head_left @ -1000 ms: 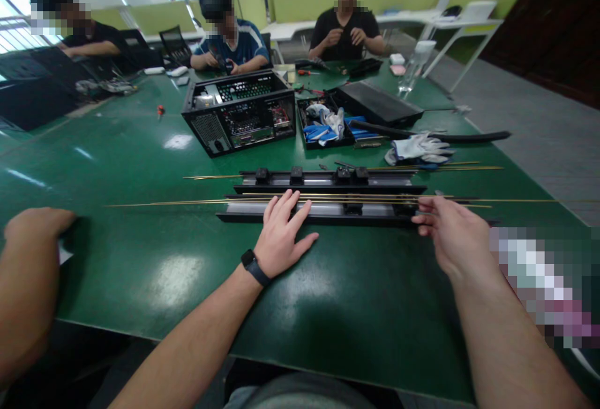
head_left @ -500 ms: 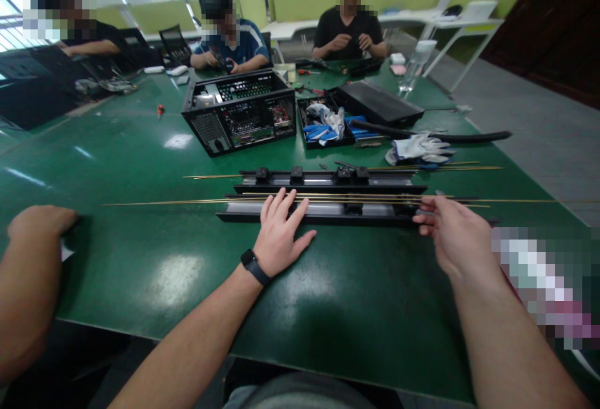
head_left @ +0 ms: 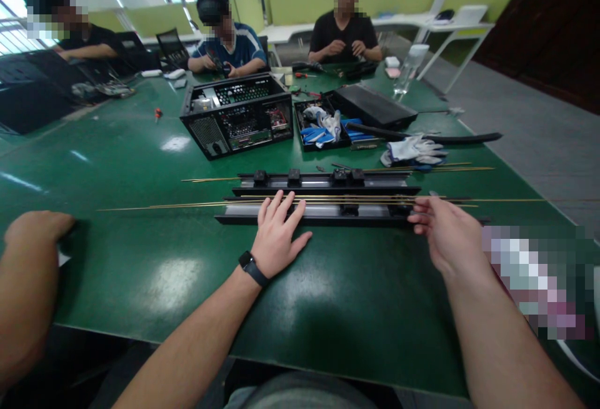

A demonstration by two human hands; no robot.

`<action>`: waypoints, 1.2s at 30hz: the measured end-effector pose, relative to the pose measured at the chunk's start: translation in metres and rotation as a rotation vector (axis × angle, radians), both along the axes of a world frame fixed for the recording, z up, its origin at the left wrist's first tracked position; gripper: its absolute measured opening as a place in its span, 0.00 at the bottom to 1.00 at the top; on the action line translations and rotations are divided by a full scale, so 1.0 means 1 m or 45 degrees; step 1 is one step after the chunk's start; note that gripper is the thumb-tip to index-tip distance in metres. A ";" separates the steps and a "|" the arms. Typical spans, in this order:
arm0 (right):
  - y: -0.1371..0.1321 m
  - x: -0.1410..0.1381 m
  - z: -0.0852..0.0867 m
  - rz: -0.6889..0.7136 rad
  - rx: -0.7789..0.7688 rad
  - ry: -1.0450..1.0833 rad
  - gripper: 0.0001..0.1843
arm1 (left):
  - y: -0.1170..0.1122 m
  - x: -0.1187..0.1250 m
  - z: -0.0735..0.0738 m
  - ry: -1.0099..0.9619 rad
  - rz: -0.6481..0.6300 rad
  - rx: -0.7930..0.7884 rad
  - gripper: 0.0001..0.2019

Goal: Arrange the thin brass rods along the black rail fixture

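My left hand [head_left: 277, 235] lies flat with fingers spread on the near black rail [head_left: 328, 212], a dark watch on its wrist. Its fingertips reach the thin brass rods [head_left: 187, 204] that run lengthwise over the rail. My right hand [head_left: 443, 231] rests at the rail's right end, fingers loosely curled against the end and the rods; whether it grips anything I cannot make out. A second black rail [head_left: 323, 181] with several small black blocks lies parallel just behind.
On the green table [head_left: 140, 271] stand an open black computer case [head_left: 237, 115], a black tray [head_left: 309, 141] holding blue gloves, white gloves [head_left: 412, 149] and a black flat case [head_left: 375, 106]. Another person's arm [head_left: 23, 271] rests at the left. Three people sit at the far side.
Both hands stay on the near rail. The view has shifted slightly; nothing on the table has visibly moved.
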State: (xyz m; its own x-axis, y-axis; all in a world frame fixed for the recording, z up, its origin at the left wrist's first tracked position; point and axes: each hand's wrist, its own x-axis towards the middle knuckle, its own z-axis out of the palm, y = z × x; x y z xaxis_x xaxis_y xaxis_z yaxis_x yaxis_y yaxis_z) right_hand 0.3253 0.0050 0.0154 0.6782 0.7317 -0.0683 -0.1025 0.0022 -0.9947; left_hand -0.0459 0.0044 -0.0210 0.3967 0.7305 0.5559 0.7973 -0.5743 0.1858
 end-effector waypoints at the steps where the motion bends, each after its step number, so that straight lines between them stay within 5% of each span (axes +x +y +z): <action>1: 0.000 0.001 -0.001 0.002 0.000 -0.006 0.16 | 0.000 0.000 0.000 0.008 -0.002 -0.003 0.33; 13: 0.005 0.005 -0.015 0.037 0.074 -0.100 0.31 | 0.007 0.002 -0.003 -0.008 0.023 -0.028 0.29; 19: 0.008 0.004 -0.018 0.038 0.088 -0.121 0.30 | 0.017 0.003 -0.008 -0.048 0.025 -0.061 0.38; 36: 0.035 0.005 -0.014 0.071 0.081 -0.154 0.28 | 0.046 0.009 -0.014 -0.059 0.042 -0.066 0.39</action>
State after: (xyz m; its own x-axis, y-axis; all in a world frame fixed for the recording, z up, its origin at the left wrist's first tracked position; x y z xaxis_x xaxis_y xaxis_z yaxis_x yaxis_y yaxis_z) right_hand 0.3301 0.0404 0.0012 0.6366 0.7689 0.0593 0.0166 0.0632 -0.9979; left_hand -0.0367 0.0502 -0.0350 0.3468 0.7711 0.5339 0.8053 -0.5366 0.2519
